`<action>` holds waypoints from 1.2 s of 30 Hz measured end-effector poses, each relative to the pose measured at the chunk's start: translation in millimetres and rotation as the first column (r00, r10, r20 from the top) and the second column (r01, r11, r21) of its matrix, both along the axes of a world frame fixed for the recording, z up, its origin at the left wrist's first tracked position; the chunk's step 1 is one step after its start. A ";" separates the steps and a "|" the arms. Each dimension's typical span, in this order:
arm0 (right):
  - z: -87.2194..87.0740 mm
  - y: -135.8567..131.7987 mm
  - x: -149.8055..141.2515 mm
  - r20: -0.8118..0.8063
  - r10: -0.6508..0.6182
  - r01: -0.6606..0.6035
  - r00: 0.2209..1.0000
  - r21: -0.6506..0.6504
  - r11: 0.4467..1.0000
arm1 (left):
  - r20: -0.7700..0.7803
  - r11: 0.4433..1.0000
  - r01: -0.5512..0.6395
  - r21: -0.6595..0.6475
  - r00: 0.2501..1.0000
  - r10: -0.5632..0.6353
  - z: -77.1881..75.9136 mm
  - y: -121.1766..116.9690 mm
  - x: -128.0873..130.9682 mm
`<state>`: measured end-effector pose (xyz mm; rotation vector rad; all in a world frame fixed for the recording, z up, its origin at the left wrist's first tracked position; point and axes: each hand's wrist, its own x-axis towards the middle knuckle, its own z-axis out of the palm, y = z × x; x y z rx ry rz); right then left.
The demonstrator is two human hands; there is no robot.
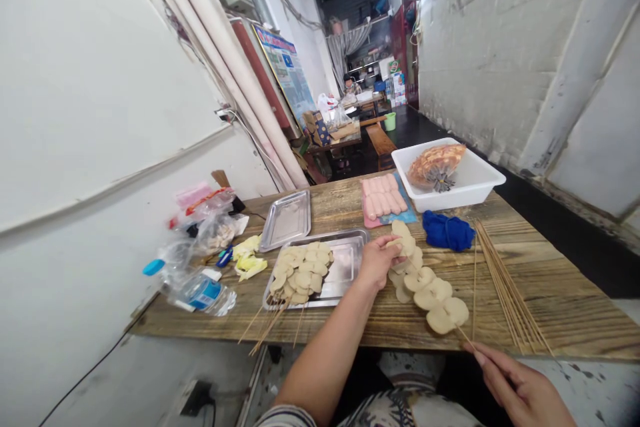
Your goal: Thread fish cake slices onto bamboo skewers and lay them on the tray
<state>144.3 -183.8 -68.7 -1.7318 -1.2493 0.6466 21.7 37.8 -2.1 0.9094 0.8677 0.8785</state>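
1. The left hand point(379, 260) reached over the counter point(390, 323), its fingers grasping the upper slices of a skewer of beige slices point(433, 295).
2. The right hand point(517, 380) was at the near edge, its fingers pinching the bare lower end of that skewer's thin stick point(466, 335).
3. Between the two hands, the skewer of beige slices slanted from upper left to lower right above the counter; the thin, rounded slices ran along it in a row, a few overlapping.
4. Left of the left hand, a metal tray point(347, 263) bore a pile of loaded skewers point(303, 270) in its left part, their sticks jutting past the tray's near edge.
5. Just behind that tray was a second metal tray point(286, 219).
6. To the right of the skewer, a bunch of bare sticks point(505, 287) lay fanned out, with one single stick point(475, 287) just beside it.
7. A blue bundle point(449, 231) lay near the far ends of those sticks, in front of a white tub point(450, 199); a pack of pink sausages point(384, 197) lay left of the tub.
8. At the counter's left end were a bottle point(205, 293) with a blue cap, yellow-green scraps point(250, 268) and plastic bags point(217, 230).
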 end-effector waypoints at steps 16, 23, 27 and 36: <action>6.4 3.0 -4.5 -0.050 -0.025 0.027 0.998 0.033 0.999 | 0.009 0.996 -0.020 0.092 1.000 0.019 -6.7 -9.7 7.8; -1.3 1.3 -4.2 -0.062 -0.022 0.024 0.998 0.028 0.999 | 0.039 0.997 -0.075 0.032 0.997 0.073 -6.1 -11.5 8.8; -6.5 1.1 -4.5 -0.029 -0.037 0.038 0.999 0.045 0.998 | 0.078 0.997 -0.075 -0.031 0.994 0.077 -3.5 -10.3 7.7; -9.8 2.9 -3.7 -0.004 -0.045 0.045 0.999 0.076 0.996 | 0.120 0.986 -0.022 -0.168 0.992 0.043 -0.2 -7.2 5.3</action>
